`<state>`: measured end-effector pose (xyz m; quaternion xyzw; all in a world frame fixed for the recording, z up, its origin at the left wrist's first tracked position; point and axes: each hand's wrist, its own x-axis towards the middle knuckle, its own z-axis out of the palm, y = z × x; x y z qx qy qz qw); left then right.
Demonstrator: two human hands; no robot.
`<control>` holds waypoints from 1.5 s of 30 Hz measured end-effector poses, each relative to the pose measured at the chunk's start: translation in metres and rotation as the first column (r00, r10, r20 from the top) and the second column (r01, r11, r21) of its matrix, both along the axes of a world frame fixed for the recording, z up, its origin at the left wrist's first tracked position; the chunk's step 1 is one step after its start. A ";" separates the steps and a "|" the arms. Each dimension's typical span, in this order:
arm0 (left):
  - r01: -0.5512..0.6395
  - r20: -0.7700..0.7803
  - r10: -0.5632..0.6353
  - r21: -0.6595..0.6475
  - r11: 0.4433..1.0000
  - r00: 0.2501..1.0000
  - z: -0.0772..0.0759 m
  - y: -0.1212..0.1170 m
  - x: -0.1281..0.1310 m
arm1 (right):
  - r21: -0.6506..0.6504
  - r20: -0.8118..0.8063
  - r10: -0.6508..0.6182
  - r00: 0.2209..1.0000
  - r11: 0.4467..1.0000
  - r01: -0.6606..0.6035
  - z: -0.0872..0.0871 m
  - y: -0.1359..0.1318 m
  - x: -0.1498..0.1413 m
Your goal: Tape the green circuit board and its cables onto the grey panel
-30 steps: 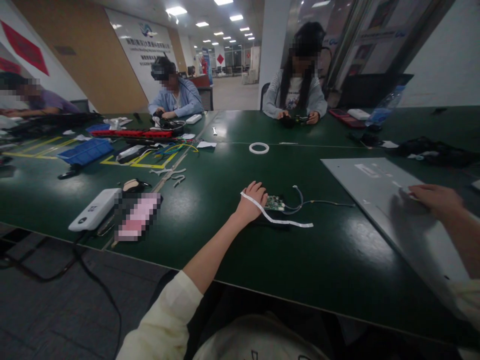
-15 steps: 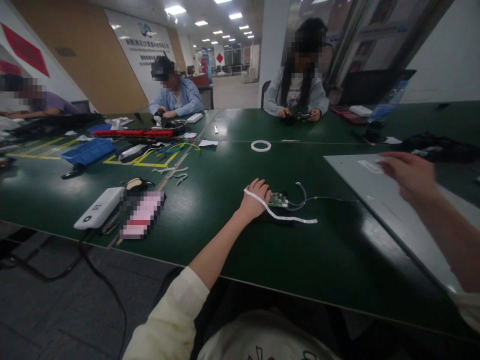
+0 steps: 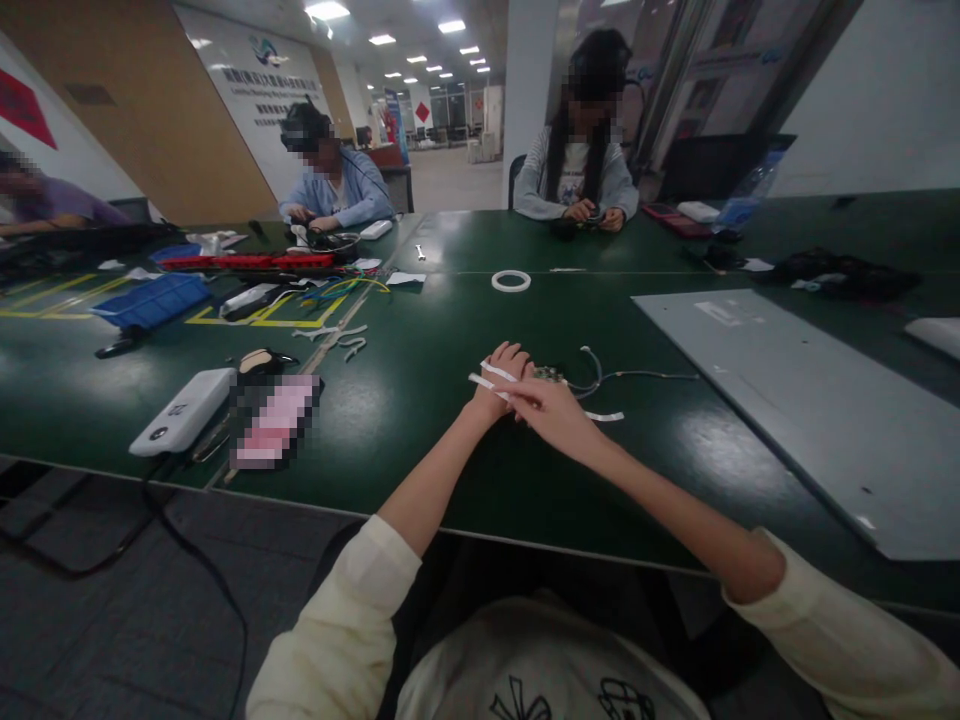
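Observation:
My left hand [image 3: 496, 384] lies on the green table [image 3: 450, 470], its fingers curled down over a small green circuit board [image 3: 551, 374]. A white flat strip [image 3: 604, 416] runs from the table across the back of that hand. My right hand [image 3: 546, 410] has come in beside the left one, and its fingertips are pressed together on the strip near the left knuckles. Thin grey wires [image 3: 596, 366] loop out from the board toward the right.
A large grey panel [image 3: 787, 400] lies flat on the right. A white tape ring [image 3: 511, 281] sits farther back. At left are a white power bank [image 3: 180, 411], a blue tray [image 3: 150, 300] and loose cables. Other people work at the far side.
My right hand left the grey panel, swung left across the table and now meets my left hand at the strip. My left hand stayed on the board.

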<state>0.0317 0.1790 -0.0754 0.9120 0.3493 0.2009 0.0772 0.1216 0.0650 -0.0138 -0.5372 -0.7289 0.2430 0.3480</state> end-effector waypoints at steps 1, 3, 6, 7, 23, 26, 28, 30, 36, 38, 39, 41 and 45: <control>-0.013 -0.003 0.013 -0.003 1.000 1.000 -0.001 0.001 0.001 | 0.030 0.098 -0.009 0.995 1.000 0.006 -0.005 -0.003 -0.002; -0.040 0.004 0.040 -0.002 0.999 0.999 -0.004 0.004 0.003 | 0.082 0.260 -0.036 0.965 0.996 0.015 -0.010 -0.008 -0.007; -0.061 0.009 0.061 0.010 0.998 0.998 -0.007 0.005 0.005 | 0.061 0.429 -0.057 0.901 0.998 0.034 -0.007 -0.015 -0.015; -0.065 0.008 0.065 0.013 0.998 0.998 -0.007 0.005 0.005 | 0.044 0.459 -0.049 0.887 0.999 0.032 -0.005 -0.016 -0.016; -0.061 0.040 0.057 0.090 0.994 0.998 -0.006 -0.001 0.002 | 0.022 0.371 -0.197 0.907 0.979 0.204 -0.022 -0.016 0.101; -0.055 0.034 0.053 0.087 0.995 0.998 -0.007 0.000 0.002 | -0.003 0.370 -0.187 0.910 0.979 0.202 -0.033 -0.013 0.097; -0.054 0.034 0.051 0.089 0.995 0.998 -0.008 0.001 0.002 | -0.033 0.358 -0.173 0.917 0.980 0.197 -0.037 -0.011 0.097; -0.051 0.037 0.048 0.088 0.995 0.998 -0.009 0.002 0.002 | -0.069 0.332 -0.145 0.932 0.982 0.177 -0.038 -0.011 0.099; -0.054 0.027 0.052 0.101 0.993 0.998 -0.009 0.002 0.003 | -0.175 0.243 -0.114 0.963 0.972 0.159 -0.030 -0.015 0.100; -0.059 0.019 0.058 0.107 0.992 0.998 -0.007 0.001 0.003 | -0.200 0.233 -0.127 0.964 0.964 0.176 -0.026 -0.016 0.098; -0.061 0.017 0.060 0.109 0.992 0.998 -0.006 0.000 0.003 | -0.205 0.233 -0.138 0.963 0.961 0.188 -0.024 -0.016 0.097; -0.062 0.016 0.061 0.108 0.992 0.998 -0.004 -0.001 0.002 | -0.211 0.229 -0.165 0.959 0.954 0.214 -0.021 -0.017 0.094; -0.063 0.016 0.062 0.101 0.993 0.998 -0.003 -0.002 0.002 | -0.198 0.212 -0.224 0.951 0.943 0.266 -0.015 -0.019 0.091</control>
